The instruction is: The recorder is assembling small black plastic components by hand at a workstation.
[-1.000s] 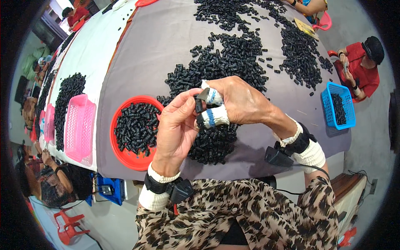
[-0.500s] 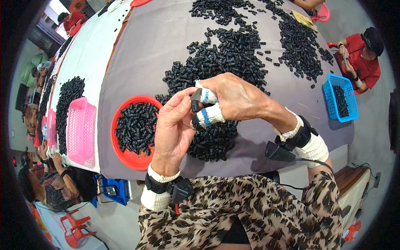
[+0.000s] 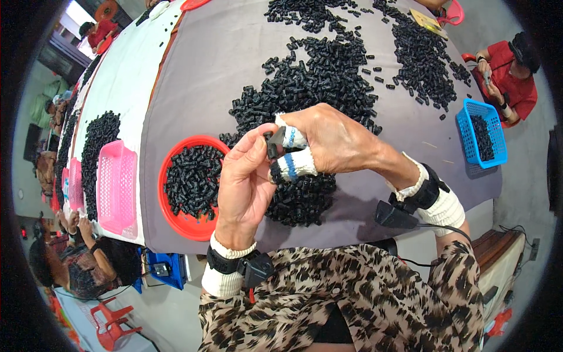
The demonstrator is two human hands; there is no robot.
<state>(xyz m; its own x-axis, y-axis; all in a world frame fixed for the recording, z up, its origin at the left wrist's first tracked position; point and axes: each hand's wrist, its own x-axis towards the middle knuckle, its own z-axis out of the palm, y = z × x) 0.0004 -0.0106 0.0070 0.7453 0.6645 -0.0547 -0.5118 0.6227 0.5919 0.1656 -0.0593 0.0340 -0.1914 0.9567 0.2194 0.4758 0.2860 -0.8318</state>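
Grey tablecloth (image 3: 199, 100) is spread beneath both hands. By the left hand (image 3: 241, 188), a small black piece (image 3: 271, 151) is pinched between thumb and fingers, its long axis roughly near to far, just left of the right hand (image 3: 337, 138), whose wrapped fingers are bent toward it; whether anything is gripped there cannot be told. Farther left, a red bowl (image 3: 163, 188) is partly filled with similar pieces (image 3: 190, 182); beyond the hands, a dark heap (image 3: 311, 82) is spread. At right, a blue basket (image 3: 498, 138) is placed near a red-clad person (image 3: 498, 61).
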